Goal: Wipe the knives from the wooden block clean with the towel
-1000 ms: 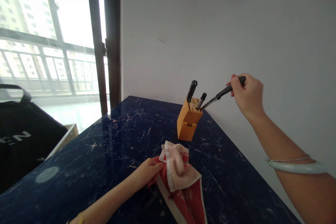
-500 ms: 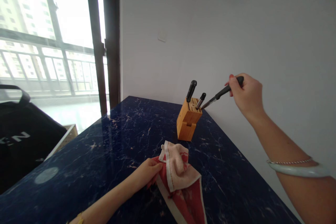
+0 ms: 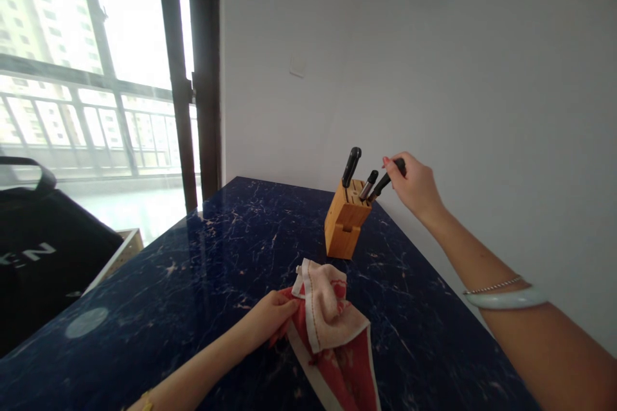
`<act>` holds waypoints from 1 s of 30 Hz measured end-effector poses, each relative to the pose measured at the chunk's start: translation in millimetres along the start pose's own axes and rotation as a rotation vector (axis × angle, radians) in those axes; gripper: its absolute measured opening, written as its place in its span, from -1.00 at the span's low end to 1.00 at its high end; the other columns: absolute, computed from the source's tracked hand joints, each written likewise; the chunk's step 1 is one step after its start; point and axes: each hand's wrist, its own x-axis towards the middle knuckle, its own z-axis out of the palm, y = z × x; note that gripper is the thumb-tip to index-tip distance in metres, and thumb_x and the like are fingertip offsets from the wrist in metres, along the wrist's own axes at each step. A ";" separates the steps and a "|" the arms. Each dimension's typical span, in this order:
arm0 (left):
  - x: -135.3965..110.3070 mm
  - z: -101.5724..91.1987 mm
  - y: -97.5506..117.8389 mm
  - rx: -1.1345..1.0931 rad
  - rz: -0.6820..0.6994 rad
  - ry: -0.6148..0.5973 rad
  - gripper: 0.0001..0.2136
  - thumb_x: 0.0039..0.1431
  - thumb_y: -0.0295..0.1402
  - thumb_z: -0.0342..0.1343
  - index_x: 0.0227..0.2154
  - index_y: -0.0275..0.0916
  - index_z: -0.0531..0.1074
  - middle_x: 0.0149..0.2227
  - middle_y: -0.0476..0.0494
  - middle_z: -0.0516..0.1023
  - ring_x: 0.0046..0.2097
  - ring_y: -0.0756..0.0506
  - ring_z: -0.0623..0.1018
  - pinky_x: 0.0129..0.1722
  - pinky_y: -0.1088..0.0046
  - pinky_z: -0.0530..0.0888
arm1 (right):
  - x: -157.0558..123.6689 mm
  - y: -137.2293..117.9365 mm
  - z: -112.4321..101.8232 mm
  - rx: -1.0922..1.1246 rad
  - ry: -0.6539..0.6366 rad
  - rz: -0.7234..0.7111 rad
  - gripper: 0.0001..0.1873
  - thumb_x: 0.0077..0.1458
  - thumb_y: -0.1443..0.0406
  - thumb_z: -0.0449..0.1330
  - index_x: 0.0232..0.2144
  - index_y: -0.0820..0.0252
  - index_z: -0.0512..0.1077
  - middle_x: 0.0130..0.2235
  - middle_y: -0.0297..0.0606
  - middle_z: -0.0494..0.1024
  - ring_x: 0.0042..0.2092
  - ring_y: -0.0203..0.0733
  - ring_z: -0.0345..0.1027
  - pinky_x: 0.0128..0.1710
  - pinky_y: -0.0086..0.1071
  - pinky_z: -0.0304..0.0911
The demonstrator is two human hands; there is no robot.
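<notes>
My right hand (image 3: 413, 185) grips the black handle of a knife (image 3: 384, 183), whose blade is almost wholly inside a slot at the right of the wooden knife block (image 3: 343, 225). Two other handles rise from the block: a taller black knife handle (image 3: 352, 166) at the left and a shorter black-and-silver handle (image 3: 368, 185) beside the held one. Nearer to me, my left hand (image 3: 274, 313) pinches the edge of a red and white towel (image 3: 332, 321), which lies crumpled and folded in front of the block.
A dark blue marble-patterned table (image 3: 231, 250) runs back to a plain wall (image 3: 409, 64). To the left are a black bag (image 3: 43, 250) with white lettering, a light wooden edge (image 3: 118, 255) beside it, and a bright window (image 3: 135, 26).
My right hand has moved left and slightly down, pushing the knife deeper into the block's slot. The left hand and towel are practically unmoved.
</notes>
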 end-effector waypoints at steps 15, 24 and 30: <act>-3.6 -0.7 6.8 -0.013 -0.036 -0.003 -0.46 0.03 0.02 -0.17 -0.89 -0.23 0.10 -0.88 0.06 0.13 -0.81 0.10 0.11 -0.75 0.53 -0.03 | -20.5 20.6 27.0 0.018 -0.129 0.136 -0.66 0.10 -0.02 -0.10 -0.33 0.10 0.21 -0.63 -0.38 0.34 -0.56 -0.19 0.29 -0.53 -0.41 0.09; -0.3 -1.1 0.1 -0.002 -0.001 0.000 -0.45 0.06 -0.02 -0.19 -0.90 -0.24 0.11 -0.89 0.06 0.14 -0.82 0.12 0.12 -0.75 0.55 -0.02 | -18.4 25.4 28.8 0.081 -0.086 0.110 -0.62 0.06 -0.03 -0.06 -0.34 0.12 0.28 -0.60 -0.37 0.37 -0.56 -0.24 0.27 -0.51 -0.41 0.11; -1.3 -1.1 1.3 -0.007 -0.002 -0.003 -0.45 0.05 0.01 -0.18 -0.90 -0.25 0.12 -0.89 0.06 0.14 -0.81 0.12 0.12 -0.75 0.55 -0.01 | -6.9 23.3 26.8 -0.056 -0.038 -0.028 -0.57 0.01 -0.04 0.00 -0.38 0.19 0.39 -0.43 -0.22 0.44 -0.43 -0.20 0.26 -0.43 -0.36 0.14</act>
